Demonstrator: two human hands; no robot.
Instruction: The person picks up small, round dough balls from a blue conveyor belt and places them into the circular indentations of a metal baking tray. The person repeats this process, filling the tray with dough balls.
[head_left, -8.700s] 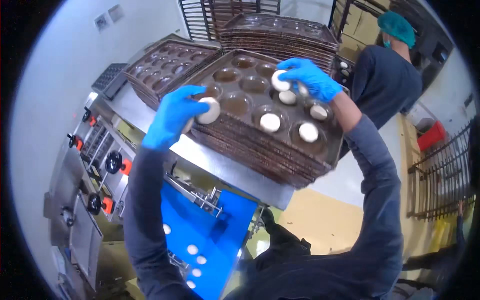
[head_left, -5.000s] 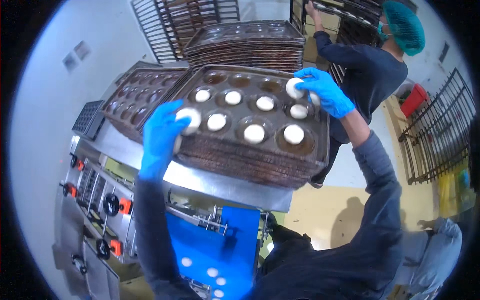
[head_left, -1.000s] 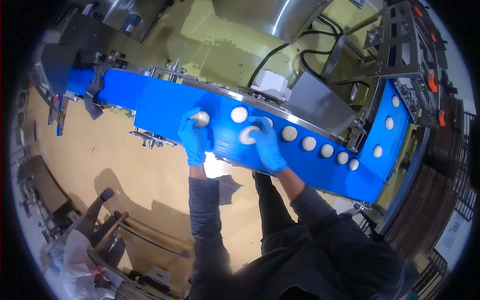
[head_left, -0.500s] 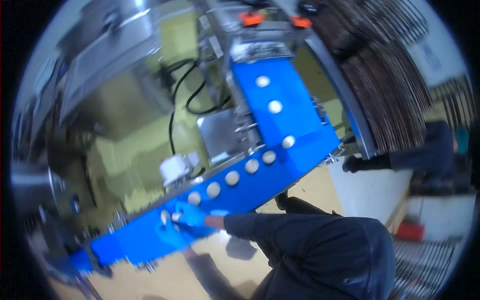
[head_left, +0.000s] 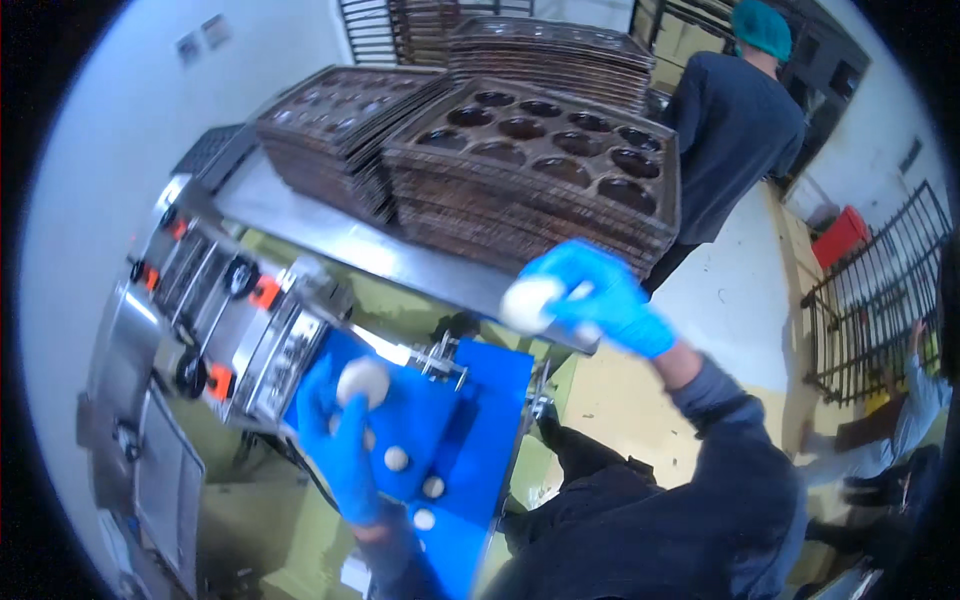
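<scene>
The left hand (head_left: 340,458), in a blue glove, keeps a narrow grip round a white dough ball (head_left: 363,382) above the blue belt (head_left: 487,395), where more pale balls (head_left: 396,459) lie; the right hand (head_left: 618,308), also gloved, has its grip round another dough ball (head_left: 528,305) near the front edge of the steel table (head_left: 365,255), just before the stacked dark trays (head_left: 500,205), beyond which stands a co-worker (head_left: 735,125)
</scene>
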